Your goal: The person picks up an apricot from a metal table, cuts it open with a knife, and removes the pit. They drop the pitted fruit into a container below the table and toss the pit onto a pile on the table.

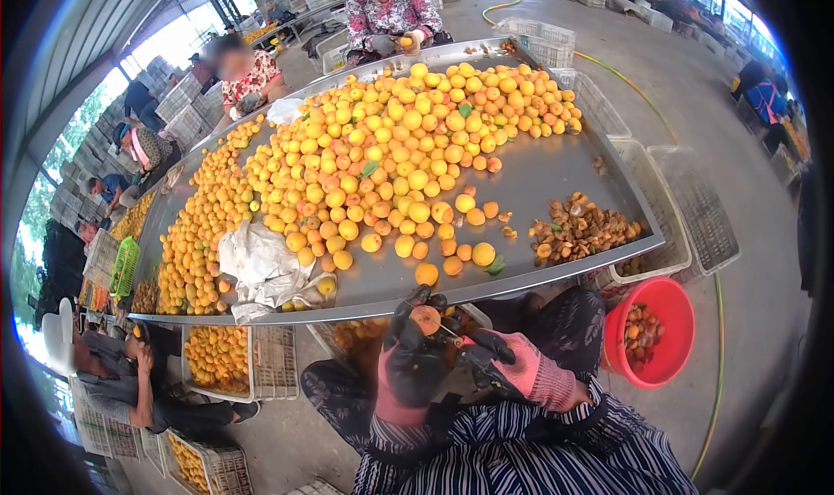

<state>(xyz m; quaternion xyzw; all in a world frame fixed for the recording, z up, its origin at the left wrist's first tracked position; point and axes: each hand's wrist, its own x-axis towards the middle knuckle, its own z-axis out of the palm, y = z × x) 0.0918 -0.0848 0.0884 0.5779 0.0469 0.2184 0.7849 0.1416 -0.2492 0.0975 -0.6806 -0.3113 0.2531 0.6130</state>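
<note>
My left hand (410, 360), in a pink glove with black coating, is closed around an apricot (425, 320) just past the near edge of the metal table (556, 178). In a matching glove, my right hand (512, 363) is closed on a thin tool (450, 332) whose tip reaches the fruit; its exact kind is too small to make out. Below both hands sits a crate (323, 338) holding more apricots, partly hidden. A large heap of apricots (395, 147) covers much of the table, with a pile of brown pits or scraps (584, 230) at its right corner.
A white cloth (265, 265) lies on the table's near left. To my right stand a red bucket (678, 325) with scraps and a white crate (673, 225). A co-worker (113, 369) sits at left beside an apricot crate (274, 365); others sit across. A yellow hose (719, 365) crosses the floor.
</note>
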